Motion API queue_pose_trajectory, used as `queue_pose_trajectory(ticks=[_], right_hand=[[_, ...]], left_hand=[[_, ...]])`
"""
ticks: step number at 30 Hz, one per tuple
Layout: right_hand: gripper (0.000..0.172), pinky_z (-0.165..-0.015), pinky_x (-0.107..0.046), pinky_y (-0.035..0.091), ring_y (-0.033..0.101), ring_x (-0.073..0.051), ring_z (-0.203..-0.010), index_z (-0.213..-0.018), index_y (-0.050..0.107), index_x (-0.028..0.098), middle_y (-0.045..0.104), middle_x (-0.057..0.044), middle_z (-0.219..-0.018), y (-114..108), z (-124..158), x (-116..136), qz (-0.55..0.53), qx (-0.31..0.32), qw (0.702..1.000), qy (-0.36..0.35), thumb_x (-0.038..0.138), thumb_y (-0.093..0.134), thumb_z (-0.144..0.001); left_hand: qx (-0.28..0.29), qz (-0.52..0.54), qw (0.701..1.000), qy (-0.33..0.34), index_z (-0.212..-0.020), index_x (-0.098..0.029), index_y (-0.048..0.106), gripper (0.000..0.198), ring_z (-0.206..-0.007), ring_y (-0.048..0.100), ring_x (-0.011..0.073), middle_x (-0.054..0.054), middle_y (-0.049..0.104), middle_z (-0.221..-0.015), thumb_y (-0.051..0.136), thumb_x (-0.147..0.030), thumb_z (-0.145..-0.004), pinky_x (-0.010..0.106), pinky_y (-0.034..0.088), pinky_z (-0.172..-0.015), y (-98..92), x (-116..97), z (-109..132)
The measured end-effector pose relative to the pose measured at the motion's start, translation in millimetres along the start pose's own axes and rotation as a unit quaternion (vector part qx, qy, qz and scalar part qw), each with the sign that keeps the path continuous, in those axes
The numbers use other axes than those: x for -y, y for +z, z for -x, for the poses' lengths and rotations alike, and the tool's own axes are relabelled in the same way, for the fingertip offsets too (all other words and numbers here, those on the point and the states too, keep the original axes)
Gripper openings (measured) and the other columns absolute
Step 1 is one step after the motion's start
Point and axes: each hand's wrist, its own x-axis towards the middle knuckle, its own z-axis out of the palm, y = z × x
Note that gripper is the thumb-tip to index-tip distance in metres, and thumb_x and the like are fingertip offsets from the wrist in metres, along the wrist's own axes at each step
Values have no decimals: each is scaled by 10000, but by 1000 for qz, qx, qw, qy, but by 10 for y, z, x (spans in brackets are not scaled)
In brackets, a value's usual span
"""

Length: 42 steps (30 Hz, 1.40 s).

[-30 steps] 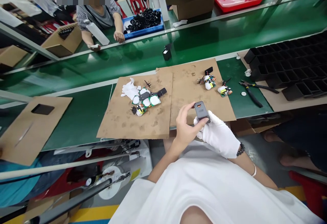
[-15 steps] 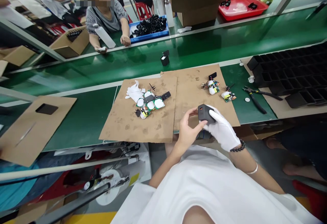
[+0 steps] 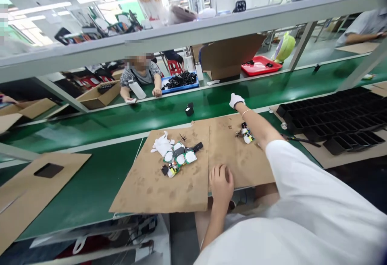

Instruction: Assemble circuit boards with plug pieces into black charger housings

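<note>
From the head camera, the right arm reaches straight out over the glossy green worktop, its white-gloved right hand bunched; whether it grips anything cannot be told. Left of it stands a boxy black case. The bare left hand, slack fingers slightly spread, lies on stained brown cardboard.

Cardboard sheets on green bench; circuit boards, white glove atop cardboard.
</note>
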Motion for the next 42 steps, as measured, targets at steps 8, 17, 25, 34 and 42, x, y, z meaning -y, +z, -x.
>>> queue_pose_trajectory(ticks=[8,17,25,34,42], right_hand=[[552,-970,-431,513,622,-254,-1136,-1389,486,165,617,-137,-1304,-125,277,-44,-2,7,999,32,453,591,-931],[644,-1042,-434,452,566,-334,-1242,-1400,498,173,579,-164,-1366,-1618,1662,-1772,77,-92,982,144,384,667,-815],[1049,-997,-501,459,505,-417,-1277,-1442,430,129,475,-263,-1407,-1689,2262,-2991,117,17,924,362,492,860,-556],[831,-938,-528,428,454,-446,-1239,-1289,521,113,470,-280,-1300,-1445,2358,-3017,95,-57,919,377,419,819,-576],[644,-1031,-497,384,435,-385,-1259,-1218,568,138,514,-210,-1223,-1455,2613,-2133,114,-176,961,180,334,761,-636]], left_hand=[[-40,-17,997,63,-966,-182,661,139,-980,621,281,114,678,-1018,537,-213,-910,433,486,-866,-15,99,-12],[-29,-86,989,113,-975,-159,688,188,-1010,597,275,119,683,-1052,524,-237,-924,385,461,-842,-62,85,-11],[-40,-114,982,143,-971,-156,684,176,-991,599,265,104,692,-1040,532,-233,-926,360,459,-828,-72,77,-14],[-35,-100,987,122,-967,-168,680,160,-989,606,268,101,693,-1040,537,-220,-918,372,462,-841,-57,69,-16],[-10,-83,993,84,-986,-181,670,145,-1023,608,271,97,686,-1064,561,-195,-892,387,469,-879,-32,46,9]])
